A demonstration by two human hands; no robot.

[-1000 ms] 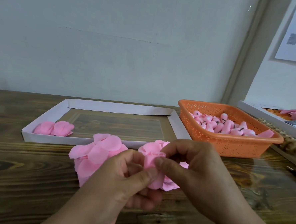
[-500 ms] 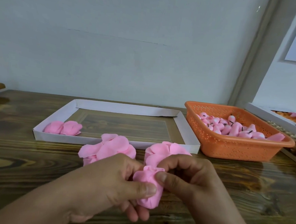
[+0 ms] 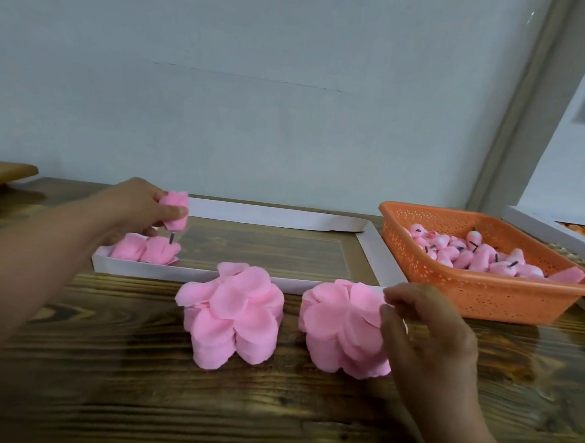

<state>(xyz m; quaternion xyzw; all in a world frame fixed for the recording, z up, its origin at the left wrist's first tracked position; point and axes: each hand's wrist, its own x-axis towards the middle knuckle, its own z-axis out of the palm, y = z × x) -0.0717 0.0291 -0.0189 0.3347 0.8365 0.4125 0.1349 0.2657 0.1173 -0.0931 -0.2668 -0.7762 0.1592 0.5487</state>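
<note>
My left hand [image 3: 137,208] grips a small pink rose bud [image 3: 175,210] with a short dark stem, holding it over the left end of the white cardboard tray [image 3: 277,215]. Two finished pink buds [image 3: 145,249] lie in that tray corner just below it. Two stacks of pink petals stand on the wooden table: the left stack [image 3: 232,315] and the right stack [image 3: 344,327]. My right hand [image 3: 425,328] pinches the edge of a top petal on the right stack.
An orange perforated basket [image 3: 478,294] at the right holds several pink bud cores with dark stems. A white-framed tray [image 3: 551,230] sits at the far right edge. A wooden board [image 3: 3,172] lies at the far left. A wall stands behind the table.
Both hands held the bud together near the table's front. Now my left hand has carried it out over the tray's left end, and my right hand has moved onto the right petal stack.
</note>
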